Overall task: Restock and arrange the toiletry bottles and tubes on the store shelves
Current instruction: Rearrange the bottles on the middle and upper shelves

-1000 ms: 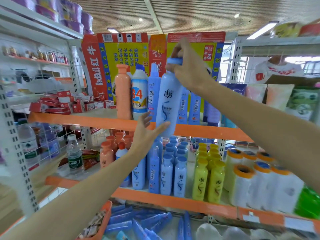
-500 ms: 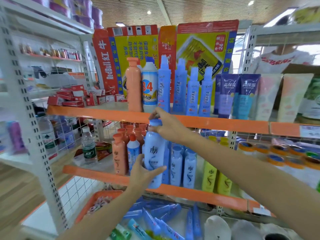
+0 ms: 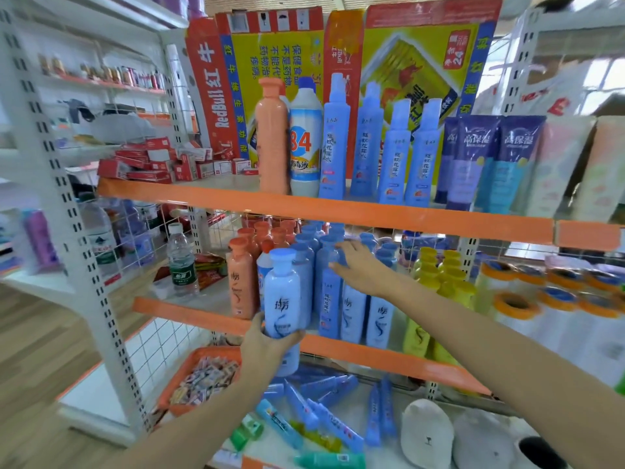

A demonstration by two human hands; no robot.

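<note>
Blue bottle (image 3: 282,299) base behind left hand (image 3: 267,345)

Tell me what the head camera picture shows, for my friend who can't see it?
A person's left hand holds a pale blue bottle upright at the front of a store's middle shelf, while the right hand reaches among the blue bottles standing there. Orange bottles stand to the left, yellow ones to the right.

Top shelf: four slim blue bottles (image 3: 335,137); one orange bottle (image 3: 272,137); one white 84 bottle (image 3: 305,140); two purple tubes (image 3: 473,160).
</note>
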